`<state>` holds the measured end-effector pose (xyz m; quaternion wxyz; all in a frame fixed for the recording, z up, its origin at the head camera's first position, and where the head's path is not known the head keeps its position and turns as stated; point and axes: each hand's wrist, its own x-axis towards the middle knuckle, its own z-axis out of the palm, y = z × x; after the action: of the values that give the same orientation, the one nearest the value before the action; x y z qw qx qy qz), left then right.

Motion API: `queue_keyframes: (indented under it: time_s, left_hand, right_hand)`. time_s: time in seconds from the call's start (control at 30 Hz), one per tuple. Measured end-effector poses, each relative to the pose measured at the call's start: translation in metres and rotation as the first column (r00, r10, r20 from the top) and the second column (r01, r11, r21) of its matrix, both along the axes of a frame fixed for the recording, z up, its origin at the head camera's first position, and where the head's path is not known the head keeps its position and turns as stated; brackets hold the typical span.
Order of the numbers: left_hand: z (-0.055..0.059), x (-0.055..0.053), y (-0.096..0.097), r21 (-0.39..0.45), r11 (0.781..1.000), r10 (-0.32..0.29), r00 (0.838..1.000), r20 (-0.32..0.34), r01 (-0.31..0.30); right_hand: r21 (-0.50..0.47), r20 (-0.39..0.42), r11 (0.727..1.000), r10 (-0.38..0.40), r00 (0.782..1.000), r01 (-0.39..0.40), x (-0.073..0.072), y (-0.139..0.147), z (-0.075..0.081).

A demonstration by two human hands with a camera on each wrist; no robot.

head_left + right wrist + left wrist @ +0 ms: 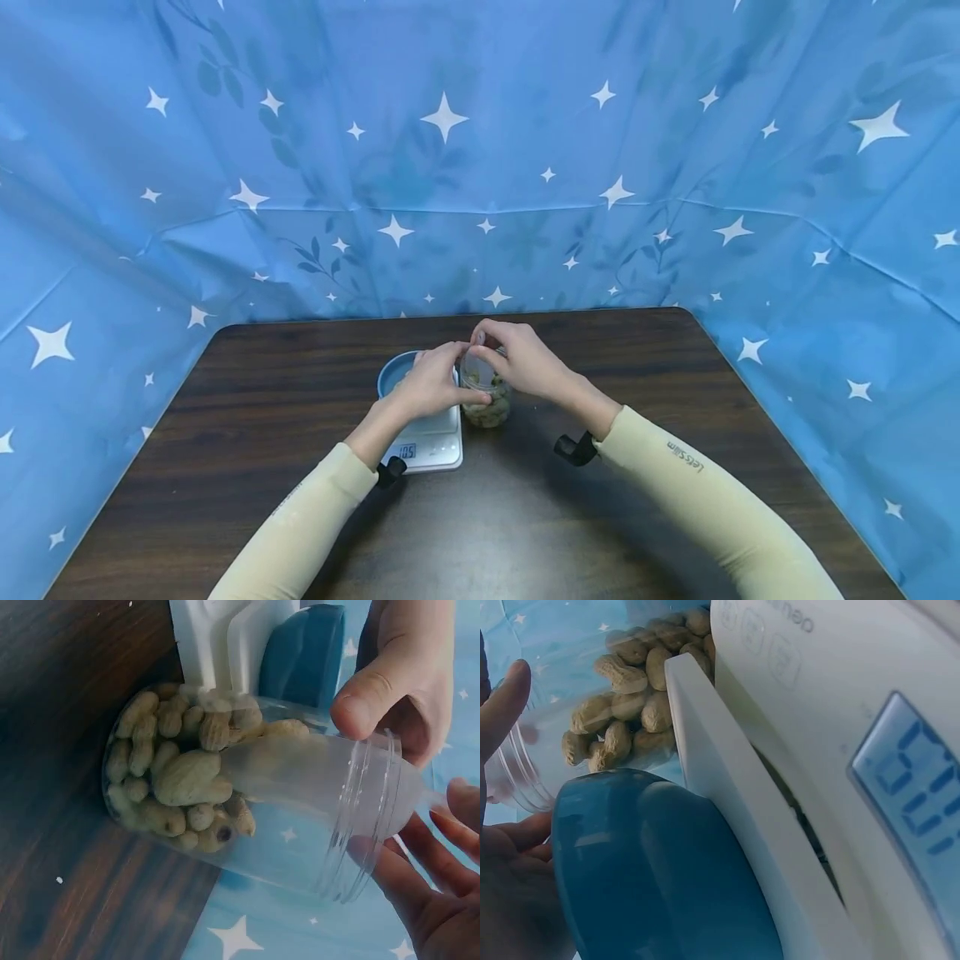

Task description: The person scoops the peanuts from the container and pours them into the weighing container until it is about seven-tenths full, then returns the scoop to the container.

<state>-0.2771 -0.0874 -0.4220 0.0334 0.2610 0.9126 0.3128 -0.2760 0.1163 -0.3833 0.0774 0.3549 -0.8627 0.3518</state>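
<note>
A clear plastic jar point(292, 862) partly filled with unshelled peanuts point(184, 780) stands on the table. My left hand point(431, 383) holds it near the mouth, the thumb on the near side. Inside the jar lies a translucent white scoop point(292, 776), its broad end reaching down to the peanuts. Above the rim, my right hand point(525, 358) pinches the scoop's handle end. Left of the jar, a blue bowl point(645, 862) sits on a white kitchen scale point(438, 454), partly hidden under my left hand and wrist.
The scale's display point(407, 451) appears to read 105. A dark wooden table point(600, 517) lies beneath everything, and its far edge meets a blue star-patterned curtain point(510, 167).
</note>
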Motion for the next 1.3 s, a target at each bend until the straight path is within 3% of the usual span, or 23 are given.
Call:
queue_keyframes:
  time_s: [0.1,0.23,0.37,0.77,1.3]
  left_hand:
    - [-0.001,0.000,-0.001,0.004,1.000,-0.001,1.000,0.000,0.001]
    - [0.000,-0.002,-0.001,0.005,1.000,-0.008,1.000,-0.003,0.008]
    - [0.002,-0.002,-0.001,0.008,1.000,-0.004,1.000,-0.018,0.005]
    - [0.001,-0.001,0.001,-0.011,1.000,-0.001,1.000,-0.026,0.000]
    - [0.003,0.001,0.002,-0.030,0.999,0.011,1.000,-0.024,-0.011]
  right_hand:
    - [-0.032,0.035,0.997,-0.067,0.997,0.069,-0.001,0.000,-0.004]
    - [-0.157,0.198,0.968,-0.165,0.966,0.198,-0.003,0.006,-0.009]
    - [-0.284,0.304,0.927,-0.154,0.940,0.244,-0.003,0.012,-0.012]
    - [-0.510,0.332,0.823,-0.078,0.940,0.249,0.004,0.026,-0.024]
    - [-0.681,0.447,0.644,-0.010,0.895,0.348,0.011,0.039,-0.043]
